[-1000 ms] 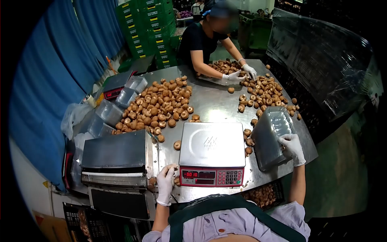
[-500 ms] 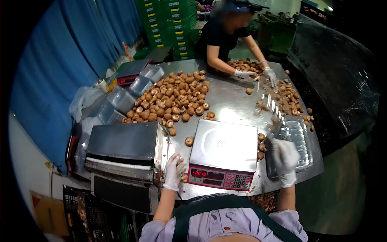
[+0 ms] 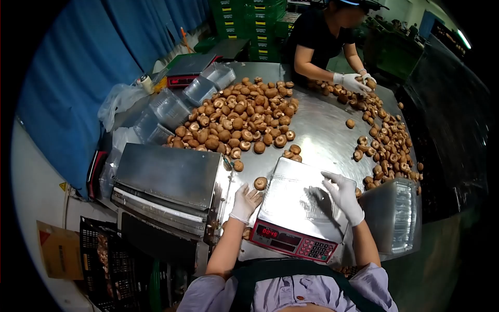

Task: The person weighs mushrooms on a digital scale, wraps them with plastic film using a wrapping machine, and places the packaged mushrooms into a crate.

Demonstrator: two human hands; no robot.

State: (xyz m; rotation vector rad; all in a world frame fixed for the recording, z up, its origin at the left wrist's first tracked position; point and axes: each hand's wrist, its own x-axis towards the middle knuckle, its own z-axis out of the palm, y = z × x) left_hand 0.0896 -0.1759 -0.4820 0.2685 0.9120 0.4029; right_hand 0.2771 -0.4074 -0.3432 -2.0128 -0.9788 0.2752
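Observation:
My left hand, in a white glove, is open with palm up and fingers apart. It holds nothing and is just left of the scale, below a single mushroom. Over the right part of the scale's shiny platform is my right hand, also gloved, its fingers spread. Glare and the hand's shadow cover the platform, so whether a clear tray lies there is hard to tell. A stack of clear plastic trays stands on the table right of the scale.
Mushrooms form a large pile at centre left and another at the right. A co-worker handles mushrooms across the table. Clear trays lie at the left, behind a metal machine. Green crates are stacked behind.
My right hand has left the tray stack and moved left over the scale. My left hand has turned palm up. The red reading has changed from -0.010, and the view has shifted.

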